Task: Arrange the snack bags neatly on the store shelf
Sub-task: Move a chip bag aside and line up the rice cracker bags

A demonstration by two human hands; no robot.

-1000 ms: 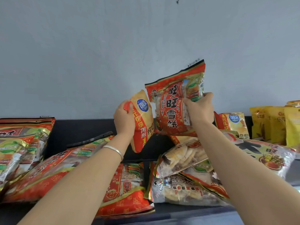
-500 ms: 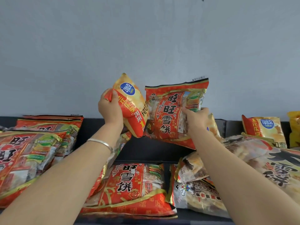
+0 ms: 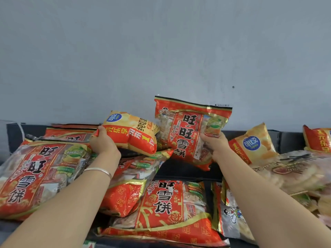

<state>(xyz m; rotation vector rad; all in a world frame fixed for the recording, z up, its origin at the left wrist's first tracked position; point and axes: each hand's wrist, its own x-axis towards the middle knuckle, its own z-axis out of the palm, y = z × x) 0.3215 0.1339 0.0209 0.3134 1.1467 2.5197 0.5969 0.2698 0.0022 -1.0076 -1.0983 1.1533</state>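
1. My left hand (image 3: 103, 145) grips the yellow chip bag (image 3: 132, 133) by one end. The bag is tipped sideways over the pile, mid shelf (image 3: 186, 173).
2. My right hand (image 3: 214, 147) clutches the red cracker bag (image 3: 186, 133), upright near the shelf's back edge, just beside the chip bag.

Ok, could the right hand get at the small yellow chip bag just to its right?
Probably not yet: the right hand grips the red cracker bag. The yellow chip bag lies close, unblocked.
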